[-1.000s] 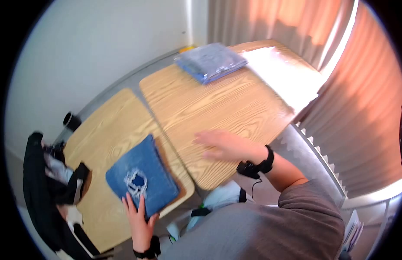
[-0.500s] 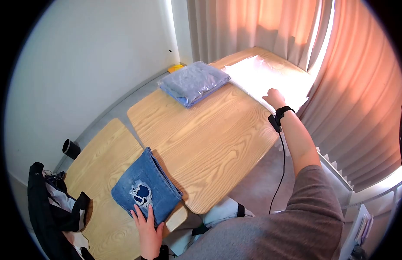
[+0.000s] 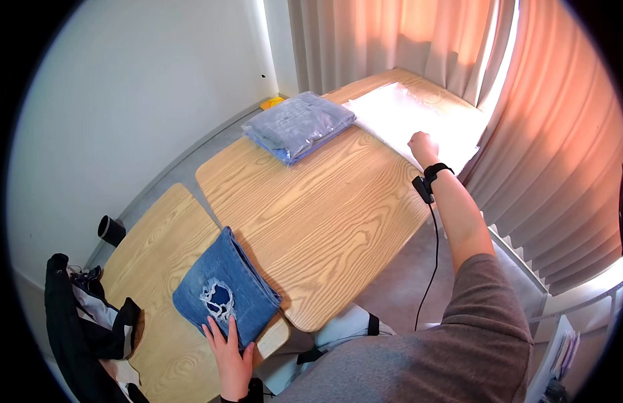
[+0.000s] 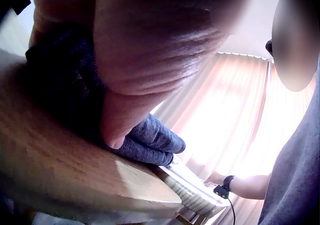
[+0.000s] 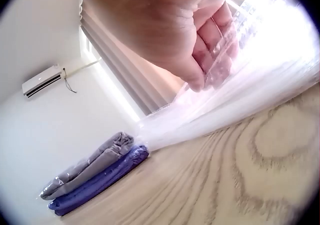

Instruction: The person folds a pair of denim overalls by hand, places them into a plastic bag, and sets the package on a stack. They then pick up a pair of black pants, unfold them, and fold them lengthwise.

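Folded blue jeans [image 3: 248, 289] with a frayed, ripped patch lie on the near table. Across their lower edge rests my left hand [image 3: 231, 356], fingers spread and straight near the rip; the left wrist view shows the thumb down against the denim [image 4: 150, 137]. My right arm reaches out to a pile of clear plastic bags [image 3: 399, 117], bright with window light at the far right. There my right hand [image 3: 425, 146] has curled fingers, and in the right wrist view it pinches a thin clear plastic edge [image 5: 220, 67] between thumb and fingers.
Two bagged, folded garments [image 3: 298, 124], grey over blue, are stacked at the far table's back edge. A black and white garment [image 3: 90, 322] lies on the near table's left side. A narrow gap parts the two tables. Curtains [image 3: 560, 154] hang at the right.
My right hand has swung from above the near part of the far table out to the plastic bags, where its fingers curl. The left hand stays on the jeans.
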